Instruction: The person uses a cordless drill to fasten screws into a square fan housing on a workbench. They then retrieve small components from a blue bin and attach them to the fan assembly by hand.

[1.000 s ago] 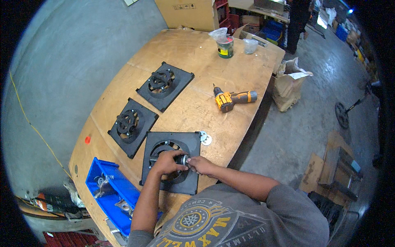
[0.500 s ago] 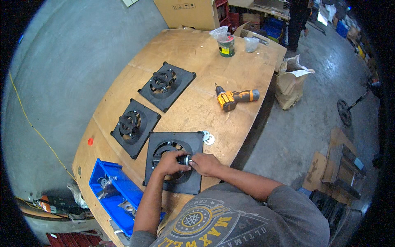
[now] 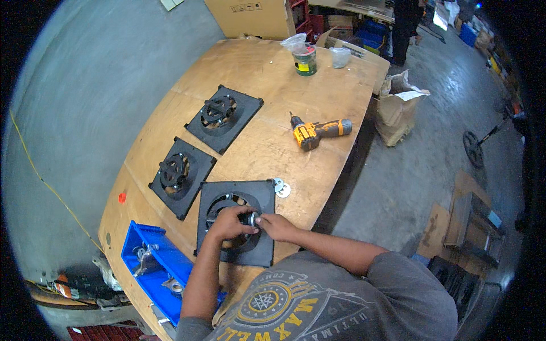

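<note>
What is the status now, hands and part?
Left hand and right hand both on small cylinder part, over nearest black square plate. Nothing in the way.

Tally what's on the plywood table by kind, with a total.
Black square fan plates: 3
Cordless drill, yellow and black: 1
Flat metal washers: 2
Blue parts bin: 1
Green can under plastic: 1
Clear plastic cup: 1
Total: 9

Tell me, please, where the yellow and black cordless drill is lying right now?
The yellow and black cordless drill lies on its side on the wooden table, right of the farthest black square plate, near the right edge.
</note>
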### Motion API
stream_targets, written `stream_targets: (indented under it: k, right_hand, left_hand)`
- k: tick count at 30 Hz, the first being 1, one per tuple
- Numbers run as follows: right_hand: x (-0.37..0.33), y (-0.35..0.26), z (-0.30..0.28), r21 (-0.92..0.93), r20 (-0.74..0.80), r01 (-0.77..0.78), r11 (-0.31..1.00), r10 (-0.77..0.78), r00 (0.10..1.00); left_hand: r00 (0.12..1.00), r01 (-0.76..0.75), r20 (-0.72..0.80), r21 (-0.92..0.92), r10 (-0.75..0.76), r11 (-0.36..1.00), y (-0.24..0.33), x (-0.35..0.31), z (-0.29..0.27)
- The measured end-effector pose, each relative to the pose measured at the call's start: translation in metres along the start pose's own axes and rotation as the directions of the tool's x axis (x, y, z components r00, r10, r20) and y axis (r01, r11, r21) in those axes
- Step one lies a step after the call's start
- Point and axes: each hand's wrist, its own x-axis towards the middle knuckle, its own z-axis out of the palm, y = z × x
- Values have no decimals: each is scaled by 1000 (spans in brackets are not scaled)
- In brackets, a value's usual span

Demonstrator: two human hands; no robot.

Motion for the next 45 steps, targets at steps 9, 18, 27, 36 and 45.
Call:
stream_targets:
  k: [9,18,27,36,45]
  right_hand:
    - [15,-5,-73,-416,-28,-72,906,66,997]
    - [36,23,-91,-755,-134,40,655,-213,968]
    - [3,64,-134,-736,-283,-1,677,-306,909]
    - [7,93,-153,-643,-551,-83,761,-385,740]
    - [6,97,-152,-553,-612,-95,828,-327,720]
  left_hand:
    - [994,-46,-87,226,67,973,11,-18,13]
    - [952,33,-299,295,60,955,5,-25,38]
    - [930,-4,-342,349,132,937,1,-31,43]
    - [978,-40,-166,442,126,896,-16,-20,24]
    - [966,-118,-157,434,204,893,14,47,18]
